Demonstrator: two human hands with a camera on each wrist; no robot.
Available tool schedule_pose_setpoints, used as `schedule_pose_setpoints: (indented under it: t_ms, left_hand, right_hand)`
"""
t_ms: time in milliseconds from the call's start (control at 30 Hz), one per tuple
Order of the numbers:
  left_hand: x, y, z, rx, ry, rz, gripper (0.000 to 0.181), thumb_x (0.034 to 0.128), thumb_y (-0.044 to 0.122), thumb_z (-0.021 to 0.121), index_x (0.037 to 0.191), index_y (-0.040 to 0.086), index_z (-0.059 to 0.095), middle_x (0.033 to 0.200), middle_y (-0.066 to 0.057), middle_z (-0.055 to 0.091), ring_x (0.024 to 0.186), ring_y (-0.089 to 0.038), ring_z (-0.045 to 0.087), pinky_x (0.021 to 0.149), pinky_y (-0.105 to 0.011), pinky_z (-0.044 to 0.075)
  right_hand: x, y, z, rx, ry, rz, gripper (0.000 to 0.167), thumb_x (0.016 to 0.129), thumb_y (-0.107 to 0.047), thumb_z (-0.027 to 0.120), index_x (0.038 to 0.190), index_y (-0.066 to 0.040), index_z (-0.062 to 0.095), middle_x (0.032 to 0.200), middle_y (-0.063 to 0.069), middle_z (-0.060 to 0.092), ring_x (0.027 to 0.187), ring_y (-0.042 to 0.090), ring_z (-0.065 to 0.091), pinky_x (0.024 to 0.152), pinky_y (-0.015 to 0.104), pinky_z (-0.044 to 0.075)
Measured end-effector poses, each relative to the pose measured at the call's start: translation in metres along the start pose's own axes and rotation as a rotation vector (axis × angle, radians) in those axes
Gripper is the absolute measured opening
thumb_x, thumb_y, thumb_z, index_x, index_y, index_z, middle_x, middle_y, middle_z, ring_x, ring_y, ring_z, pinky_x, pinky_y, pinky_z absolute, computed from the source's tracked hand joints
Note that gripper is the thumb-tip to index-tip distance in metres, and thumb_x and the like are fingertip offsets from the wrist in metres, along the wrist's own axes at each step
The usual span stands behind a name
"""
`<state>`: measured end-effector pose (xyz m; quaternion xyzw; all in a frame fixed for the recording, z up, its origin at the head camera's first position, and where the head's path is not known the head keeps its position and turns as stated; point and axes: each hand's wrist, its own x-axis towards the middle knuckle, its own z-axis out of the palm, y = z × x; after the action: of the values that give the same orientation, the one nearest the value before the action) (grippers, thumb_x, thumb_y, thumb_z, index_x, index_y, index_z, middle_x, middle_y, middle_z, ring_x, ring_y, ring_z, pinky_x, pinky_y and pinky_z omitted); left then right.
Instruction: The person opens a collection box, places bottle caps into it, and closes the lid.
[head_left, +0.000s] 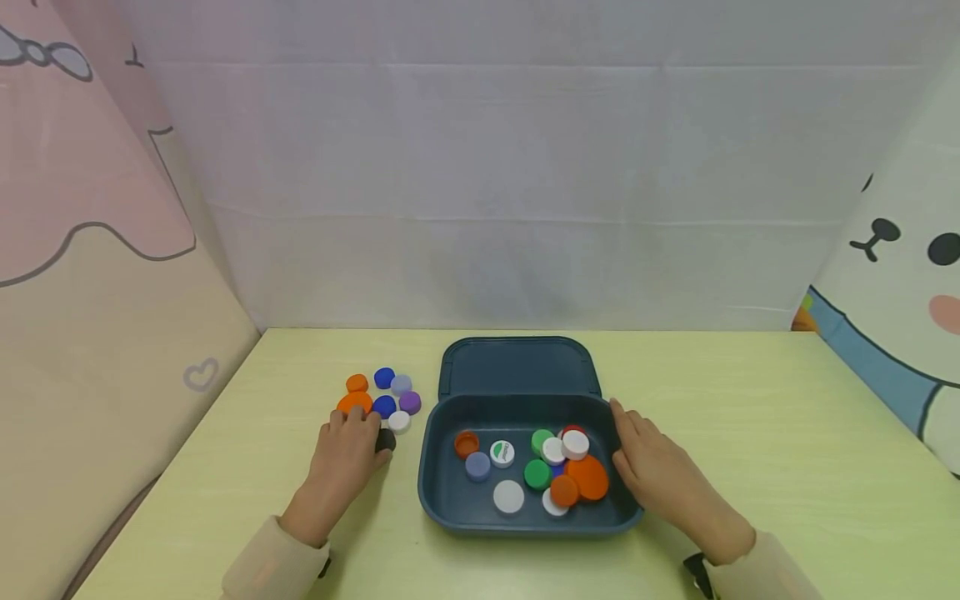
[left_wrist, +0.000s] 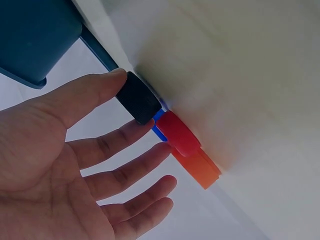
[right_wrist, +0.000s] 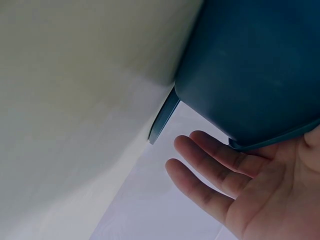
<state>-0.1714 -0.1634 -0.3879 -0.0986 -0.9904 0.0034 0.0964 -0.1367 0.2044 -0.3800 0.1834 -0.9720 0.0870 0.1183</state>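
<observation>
A black cap (head_left: 386, 440) (left_wrist: 138, 98) is pinched between the thumb and a finger of my left hand (head_left: 343, 461) (left_wrist: 85, 165), low over the table left of the box. A red cap (left_wrist: 178, 133) and an orange cap (left_wrist: 202, 169) lie by its fingertips in the left wrist view. My right hand (head_left: 667, 475) (right_wrist: 250, 185) rests with extended fingers against the right rim of the dark blue box (head_left: 480, 530) (right_wrist: 240, 65). Inside the box lie several caps, among them a large orange one (head_left: 587, 477) and a green one (head_left: 537, 474).
Beyond my left hand lie several loose caps, including a purple one (head_left: 409, 402), a white one (head_left: 399, 422) and a blue one (head_left: 384, 378). The box's lid (head_left: 517, 367) lies behind it on the table (head_left: 750, 417). A pale curtain (head_left: 525, 167) hangs at the back.
</observation>
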Motion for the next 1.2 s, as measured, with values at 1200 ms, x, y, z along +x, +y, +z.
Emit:
schedule_pose_setpoints:
  t_ms: [1200]
  left_hand:
    - [0.001,0.043,-0.044,-0.032,0.245,0.102,0.046,0.072,0.035,0.075,0.093,-0.002,0.059,0.092,-0.016,0.057,0.09,-0.034,0.052,0.078,-0.041,0.047]
  right_hand:
    - [0.0,0.0,0.0,-0.011,0.009,-0.01,0.052,0.085,-0.01,0.056,0.13,0.01,0.038,0.113,0.019,0.054,0.094,0.027,0.054,0.081,0.041,0.05]
